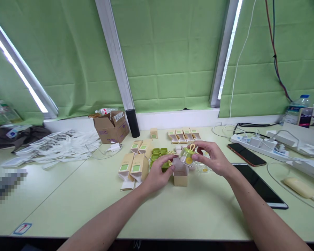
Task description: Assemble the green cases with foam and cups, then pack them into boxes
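In my right hand (211,158) is a small clear jar (186,159) with a green lid, a yellow loop on top and a yellow round mark on its side. The jar is tilted, just above an open small cardboard box (180,179) with a white inside. My left hand (159,174) grips that box by its left side and raised flap. Beyond my left fingers sit several green square lids (156,151), partly hidden by the hand. More clear jars (202,168) stand behind my right hand, mostly covered by it.
Open small boxes with green labels (139,167) lie to the left, others (182,135) behind, and one box (154,133) stands alone. A brown carton (111,129), black cylinder (132,123) and white cable pile (65,144) are further left. A tablet (259,184), phone (246,154) and power strip (259,145) lie right.
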Tool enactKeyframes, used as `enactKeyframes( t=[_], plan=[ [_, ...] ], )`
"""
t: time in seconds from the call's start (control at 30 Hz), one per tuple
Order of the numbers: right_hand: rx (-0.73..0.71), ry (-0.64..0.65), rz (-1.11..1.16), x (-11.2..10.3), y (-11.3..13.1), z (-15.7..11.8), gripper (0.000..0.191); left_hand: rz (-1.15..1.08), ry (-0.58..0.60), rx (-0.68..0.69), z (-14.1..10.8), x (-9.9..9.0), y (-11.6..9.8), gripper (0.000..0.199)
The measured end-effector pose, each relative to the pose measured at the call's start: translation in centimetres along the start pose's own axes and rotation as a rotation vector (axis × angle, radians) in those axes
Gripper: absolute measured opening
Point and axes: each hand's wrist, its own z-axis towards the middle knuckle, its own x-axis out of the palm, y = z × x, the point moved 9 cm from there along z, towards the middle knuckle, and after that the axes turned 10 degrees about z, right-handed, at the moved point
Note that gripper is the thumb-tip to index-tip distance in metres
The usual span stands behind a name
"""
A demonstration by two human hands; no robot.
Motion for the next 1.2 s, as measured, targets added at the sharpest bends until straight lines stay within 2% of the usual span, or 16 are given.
enactKeyframes(
  t=[0.27,0.53,0.77,1.0,1.2],
  plan=[
    [0.036,0.074,0.066,2.1,-0.2,-0.1,0.027,-0.171,0.041,-0.094,-0.1,0.5,0.8,0.049],
    [0.119,0.140,-0.068,2.5,-1.2,0.0,0.020,-0.250,0.099,-0.170,0.0,0.8,0.9,0.063],
    [0.151,0.190,-0.207,2.7,-1.6,-0.2,0.019,-0.286,0.126,-0.180,0.0,1.1,1.0,0.068],
    [0.140,0.245,-0.288,3.9,-1.4,-0.3,0.016,-0.263,0.161,-0.191,0.0,1.1,0.8,0.071],
    [0.116,0.259,-0.292,4.5,-1.1,-0.7,0.031,-0.267,0.154,-0.195,-0.1,1.3,1.1,0.074]
  ],
)
